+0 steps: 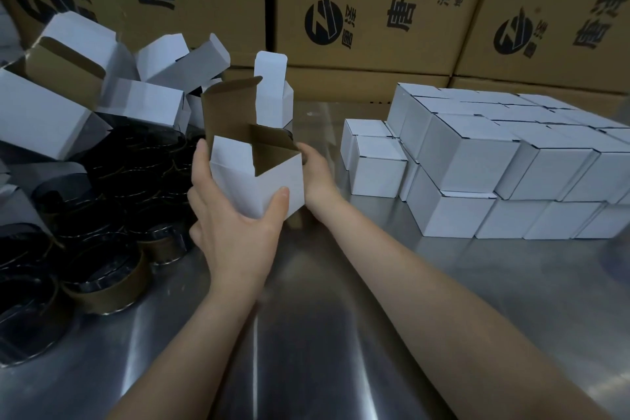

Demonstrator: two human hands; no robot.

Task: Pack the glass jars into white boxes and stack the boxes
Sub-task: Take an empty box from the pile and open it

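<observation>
The left hand (235, 232) and right hand (315, 174) clasp an open, brown-lined white cardboard box (238, 177).

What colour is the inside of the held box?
Brown inside the open box, white outside; the head view shows it.

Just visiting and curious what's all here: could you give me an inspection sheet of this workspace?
Surface: shiny metal table.
Job's things: open white box held up, flaps up, no jar visible inside; dark glass jars at left; closed boxes stacked at right.
Clutter: empty open boxes piled at left, behind the jars.
Hands: left hand grips the box's near corner; right hand holds its right side.
Cables: nothing seen.
Surroundings: large brown printed cartons behind.
</observation>
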